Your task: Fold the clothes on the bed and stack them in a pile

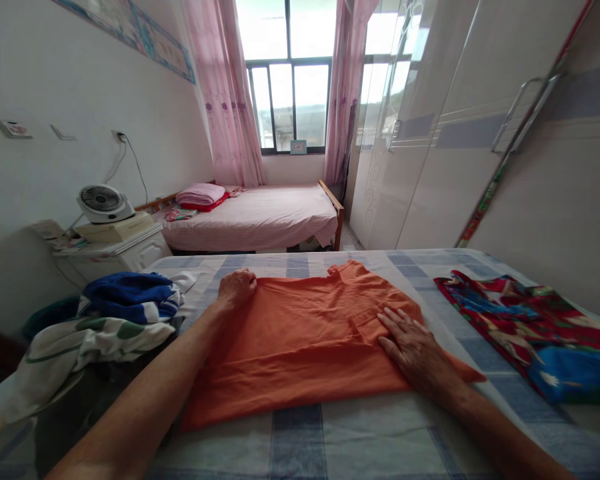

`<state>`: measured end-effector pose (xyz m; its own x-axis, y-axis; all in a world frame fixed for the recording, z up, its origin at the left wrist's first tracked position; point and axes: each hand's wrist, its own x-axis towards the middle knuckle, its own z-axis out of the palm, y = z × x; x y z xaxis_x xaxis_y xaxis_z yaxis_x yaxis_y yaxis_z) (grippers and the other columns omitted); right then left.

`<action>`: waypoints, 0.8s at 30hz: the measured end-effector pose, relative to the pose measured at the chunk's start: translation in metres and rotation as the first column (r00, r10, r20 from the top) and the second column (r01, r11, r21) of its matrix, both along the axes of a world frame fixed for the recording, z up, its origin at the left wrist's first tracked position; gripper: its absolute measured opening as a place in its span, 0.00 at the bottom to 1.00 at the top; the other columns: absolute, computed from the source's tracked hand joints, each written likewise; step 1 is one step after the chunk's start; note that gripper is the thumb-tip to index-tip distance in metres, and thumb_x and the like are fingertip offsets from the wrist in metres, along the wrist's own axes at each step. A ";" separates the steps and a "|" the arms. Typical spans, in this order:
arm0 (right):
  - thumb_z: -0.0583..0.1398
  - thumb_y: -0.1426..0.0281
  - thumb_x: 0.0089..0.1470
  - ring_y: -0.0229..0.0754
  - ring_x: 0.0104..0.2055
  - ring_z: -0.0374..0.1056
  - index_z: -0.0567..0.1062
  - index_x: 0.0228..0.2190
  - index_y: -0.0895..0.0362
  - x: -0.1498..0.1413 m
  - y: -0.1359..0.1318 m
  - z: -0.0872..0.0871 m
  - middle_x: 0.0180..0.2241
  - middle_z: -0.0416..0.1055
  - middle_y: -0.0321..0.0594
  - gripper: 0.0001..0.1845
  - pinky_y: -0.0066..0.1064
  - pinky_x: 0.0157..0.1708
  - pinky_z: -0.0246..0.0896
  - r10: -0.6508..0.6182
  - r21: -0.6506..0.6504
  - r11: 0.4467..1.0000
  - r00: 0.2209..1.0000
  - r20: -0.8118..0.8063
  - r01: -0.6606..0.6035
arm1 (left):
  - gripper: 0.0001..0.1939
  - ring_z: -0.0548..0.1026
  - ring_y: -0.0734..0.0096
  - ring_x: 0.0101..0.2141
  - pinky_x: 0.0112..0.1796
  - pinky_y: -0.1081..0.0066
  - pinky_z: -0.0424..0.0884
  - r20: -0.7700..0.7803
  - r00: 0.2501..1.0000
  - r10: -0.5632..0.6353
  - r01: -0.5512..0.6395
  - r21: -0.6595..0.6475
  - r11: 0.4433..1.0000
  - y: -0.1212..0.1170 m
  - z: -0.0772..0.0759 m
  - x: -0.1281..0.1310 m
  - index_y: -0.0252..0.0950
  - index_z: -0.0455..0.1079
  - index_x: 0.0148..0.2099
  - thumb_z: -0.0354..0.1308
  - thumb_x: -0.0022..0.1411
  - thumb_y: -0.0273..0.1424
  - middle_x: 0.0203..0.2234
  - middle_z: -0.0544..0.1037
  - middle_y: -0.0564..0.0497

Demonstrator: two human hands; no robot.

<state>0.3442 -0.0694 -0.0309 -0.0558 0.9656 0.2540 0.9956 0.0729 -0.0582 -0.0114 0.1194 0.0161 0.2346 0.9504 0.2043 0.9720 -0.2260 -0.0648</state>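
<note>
An orange shirt [300, 340] lies spread and partly folded on a bed with a blue-and-white checked sheet [360, 433]. My left hand [236, 288] is curled at the shirt's far left corner, fingers closed on the cloth edge. My right hand [414, 345] lies flat on the shirt's right side, fingers stretched out and together, pressing the fabric down.
A heap of blue, white and green clothes [115, 313] sits at the bed's left. A red-and-blue patterned garment [530, 333] lies at the right. Beyond stand a pink bed [260, 217], a nightstand with a fan [103, 203], and a wardrobe [455, 133].
</note>
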 end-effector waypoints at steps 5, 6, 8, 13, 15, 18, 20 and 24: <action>0.45 0.59 0.59 0.48 0.64 0.47 0.61 0.58 0.57 -0.001 0.000 0.003 0.62 0.53 0.44 0.29 0.46 0.60 0.44 -0.005 -0.047 0.999 1.000 0.013 0.006 | 0.16 0.74 0.58 0.39 0.38 0.65 0.66 -0.016 0.997 0.081 -0.080 0.030 0.996 0.006 -0.004 0.000 0.35 0.74 0.35 0.44 0.60 0.32 0.38 0.76 0.43; 0.45 0.59 0.59 0.48 0.64 0.47 0.61 0.58 0.57 -0.001 0.000 0.003 0.62 0.53 0.43 0.29 0.46 0.60 0.44 -0.001 -0.049 0.999 1.000 0.012 0.002 | 0.16 0.74 0.57 0.39 0.38 0.64 0.67 -0.017 0.996 0.090 -0.090 0.030 0.995 0.007 -0.005 0.001 0.34 0.74 0.35 0.45 0.60 0.31 0.38 0.76 0.41; 0.44 0.59 0.59 0.47 0.64 0.46 0.61 0.58 0.57 -0.002 -0.001 0.004 0.62 0.53 0.43 0.29 0.45 0.60 0.44 0.006 -0.044 0.999 1.000 0.005 -0.006 | 0.15 0.74 0.54 0.39 0.37 0.62 0.67 -0.015 0.994 0.110 -0.110 0.031 0.993 0.009 -0.007 0.004 0.32 0.74 0.35 0.45 0.59 0.29 0.37 0.76 0.39; 0.44 0.59 0.60 0.48 0.64 0.46 0.61 0.58 0.58 -0.002 -0.002 0.005 0.62 0.53 0.44 0.29 0.46 0.59 0.45 -0.003 -0.046 0.999 1.000 -0.011 0.002 | 0.16 0.69 0.56 0.48 0.44 0.61 0.66 0.005 0.997 0.076 -0.076 0.071 0.995 -0.012 -0.002 0.022 0.35 0.72 0.45 0.45 0.60 0.27 0.46 0.72 0.40; 0.45 0.59 0.59 0.48 0.64 0.46 0.61 0.58 0.59 -0.002 -0.002 0.005 0.62 0.52 0.44 0.29 0.46 0.60 0.44 0.009 -0.046 0.999 1.000 -0.010 -0.009 | 0.17 0.65 0.61 0.53 0.50 0.64 0.63 0.045 0.995 -0.087 0.083 0.081 0.993 -0.033 -0.005 0.030 0.38 0.69 0.51 0.46 0.63 0.32 0.53 0.68 0.44; 0.45 0.60 0.59 0.48 0.64 0.46 0.62 0.58 0.58 -0.002 -0.001 0.004 0.62 0.53 0.44 0.29 0.45 0.60 0.44 0.010 -0.051 0.999 1.000 -0.019 -0.011 | 0.21 0.57 0.63 0.60 0.58 0.63 0.54 0.119 0.898 -0.424 0.422 0.036 0.906 -0.061 -0.019 0.032 0.42 0.64 0.57 0.44 0.65 0.39 0.60 0.61 0.48; 0.46 0.60 0.59 0.48 0.64 0.45 0.62 0.58 0.58 -0.002 0.000 0.004 0.62 0.53 0.44 0.29 0.45 0.60 0.43 -0.010 -0.058 0.998 0.999 -0.035 0.008 | 0.22 0.54 0.63 0.61 0.59 0.60 0.51 0.140 0.871 -0.471 0.479 -0.033 0.877 -0.069 -0.028 0.024 0.43 0.61 0.59 0.42 0.66 0.40 0.61 0.59 0.49; 0.47 0.59 0.58 0.49 0.64 0.46 0.61 0.58 0.59 -0.001 0.001 0.005 0.62 0.53 0.45 0.30 0.46 0.60 0.45 -0.023 -0.051 0.998 0.997 -0.078 0.019 | 0.21 0.59 0.59 0.58 0.57 0.59 0.56 0.119 0.970 -0.214 0.223 -0.066 0.973 -0.071 -0.026 -0.001 0.35 0.65 0.56 0.43 0.66 0.35 0.58 0.63 0.42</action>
<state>0.3432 -0.0681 -0.0263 -0.0168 0.9780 0.2077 0.9891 0.0467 -0.1396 -0.0123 0.0479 -0.0100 0.4183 0.8928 0.1673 0.8987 -0.4335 0.0666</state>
